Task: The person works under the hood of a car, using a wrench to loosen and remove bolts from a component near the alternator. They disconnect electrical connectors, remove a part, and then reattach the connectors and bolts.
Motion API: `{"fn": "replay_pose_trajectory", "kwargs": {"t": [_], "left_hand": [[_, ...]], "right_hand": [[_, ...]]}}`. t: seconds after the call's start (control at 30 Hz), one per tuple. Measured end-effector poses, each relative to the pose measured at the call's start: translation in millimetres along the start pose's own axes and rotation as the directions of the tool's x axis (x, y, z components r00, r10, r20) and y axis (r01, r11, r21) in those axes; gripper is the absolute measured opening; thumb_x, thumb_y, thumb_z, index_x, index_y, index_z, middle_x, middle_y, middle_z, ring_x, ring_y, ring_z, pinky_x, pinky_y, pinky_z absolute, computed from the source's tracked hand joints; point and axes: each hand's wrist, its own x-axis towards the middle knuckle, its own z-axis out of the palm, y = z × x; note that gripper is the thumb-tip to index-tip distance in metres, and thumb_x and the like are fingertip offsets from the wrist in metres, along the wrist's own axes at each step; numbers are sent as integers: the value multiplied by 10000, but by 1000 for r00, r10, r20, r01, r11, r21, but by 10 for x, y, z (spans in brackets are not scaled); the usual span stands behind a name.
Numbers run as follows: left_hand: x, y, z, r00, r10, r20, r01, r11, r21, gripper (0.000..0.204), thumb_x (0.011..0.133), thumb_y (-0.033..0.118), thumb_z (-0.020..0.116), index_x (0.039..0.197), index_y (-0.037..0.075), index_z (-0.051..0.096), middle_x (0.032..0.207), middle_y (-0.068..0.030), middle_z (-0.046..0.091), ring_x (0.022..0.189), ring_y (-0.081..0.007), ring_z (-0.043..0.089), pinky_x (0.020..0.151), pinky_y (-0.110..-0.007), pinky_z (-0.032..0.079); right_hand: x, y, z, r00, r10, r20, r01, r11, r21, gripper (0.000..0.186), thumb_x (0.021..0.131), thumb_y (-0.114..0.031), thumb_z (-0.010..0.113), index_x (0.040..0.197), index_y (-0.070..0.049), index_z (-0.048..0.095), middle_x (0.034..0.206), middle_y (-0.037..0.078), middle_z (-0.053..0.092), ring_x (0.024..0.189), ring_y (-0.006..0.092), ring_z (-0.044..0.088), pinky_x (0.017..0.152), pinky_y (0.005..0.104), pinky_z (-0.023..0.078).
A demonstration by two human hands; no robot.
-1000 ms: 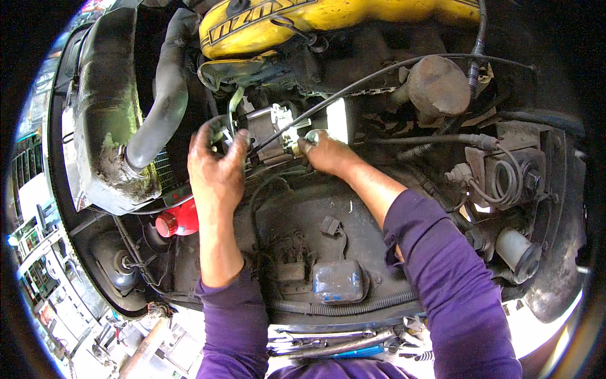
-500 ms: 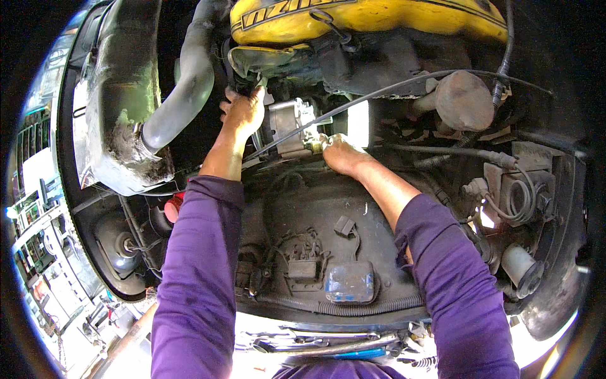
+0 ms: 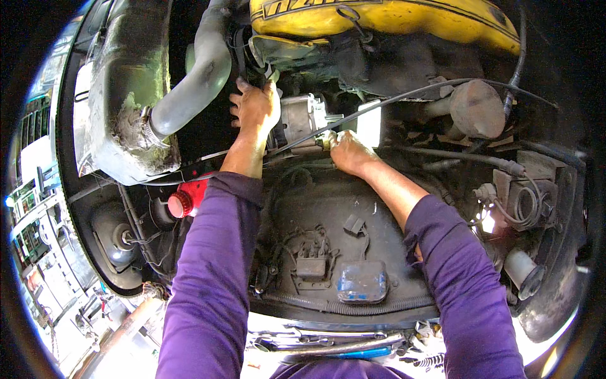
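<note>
A silver alternator [image 3: 300,119] sits below the yellow engine cover [image 3: 385,24], between my two hands. At its left end is my left hand [image 3: 257,108], fingers spread and partly bent, thumb raised against a metal bracket under the cover. What lies behind the palm is hidden. My right hand [image 3: 351,152] is closed at the alternator's right end, its fingertips pinching a small brass-coloured fitting [image 3: 326,144]. A thin black cable [image 3: 385,101] runs slantwise across the alternator, just above the right hand.
A grey hose [image 3: 197,91] joins a dirty metal tank [image 3: 120,148] on the left. Beside my left sleeve is a red-capped bottle [image 3: 182,204]. Wiring and a blue-flecked box [image 3: 362,282] lie on the near panel, with wrenches [image 3: 303,339] beyond its edge. A round canister [image 3: 478,108] stands right.
The view has shifted, so the engine bay sits farther right and more of the red-capped bottle shows. My left fingers look more spread. My right hand stays at the alternator's fitting.
</note>
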Motion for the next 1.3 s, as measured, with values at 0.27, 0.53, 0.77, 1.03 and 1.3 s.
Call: {"fn": "replay_pose_trajectory", "kwargs": {"t": [0.27,0.53,0.77,1.03,1.3], "left_hand": [[-52,-7,15,998,33,-52,-34,999,-10,929,929,632,606,1588,100,222,1541,-332,321,1423,-540,343,1138,-703,277],[-48,-20,18,997,37,-64,-36,999,7,922,932,602,616,1601,97,231,1550,-328,315,1436,-531,331,1148,-701,266],[-102,59,-27,999,3,-52,-3,1000,-6,912,941,573,616,1609,93,222,1545,-323,324,1441,-523,325,1149,-702,264],[-71,-10,18,998,31,-63,-31,999,9,901,940,570,615,1600,93,231,1535,-316,327,1424,-533,340,1122,-723,280],[-74,-18,12,996,53,-70,-55,998,-18,884,938,549,639,1586,96,243,1521,-319,343,1415,-527,357,1124,-720,286]], "right_hand": [[77,10,0,989,19,146,-38,991,125,298,944,-152,526,1035,10,760,1043,151,750,981,299,721,821,451,579],[70,-58,52,991,-63,120,71,995,-67,308,956,-139,528,1130,16,730,1042,145,755,937,293,725,793,424,581],[-38,-78,-32,987,60,-148,-76,992,-105,290,949,-155,546,1086,11,741,961,97,767,882,266,720,725,423,530],[-75,-111,-97,993,24,-118,-48,977,-207,248,925,-176,578,1016,-46,769,889,69,766,844,241,725,682,408,527],[-92,-38,-460,978,150,142,-184,946,267,281,981,-152,495,1047,-33,740,961,163,743,877,333,730,739,511,570]]}}
